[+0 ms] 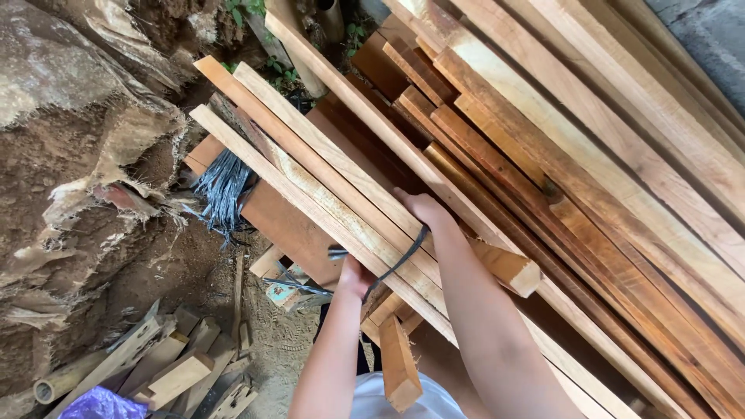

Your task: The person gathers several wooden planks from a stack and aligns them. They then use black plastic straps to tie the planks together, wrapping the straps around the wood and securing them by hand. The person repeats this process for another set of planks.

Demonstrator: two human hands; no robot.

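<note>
A bundle of long pale wooden slats (326, 186) lies diagonally across a stack of timber. A dark strap (400, 260) runs over the bundle. My left hand (355, 277) is at the near lower side of the bundle, closed on the strap's end. My right hand (423, 208) rests on top of the slats with its fingers curled over the strap. Both forearms reach up from the bottom of the view. What lies under the bundle at the hands is hidden.
Many longer reddish and pale planks (590, 155) fill the right side. A bunch of dark straps (221, 190) hangs at the left of the stack. Torn sacks of earth (70, 155) are piled at left. Wood offcuts (178, 368) and a purple bag (101, 405) lie on the dirt ground.
</note>
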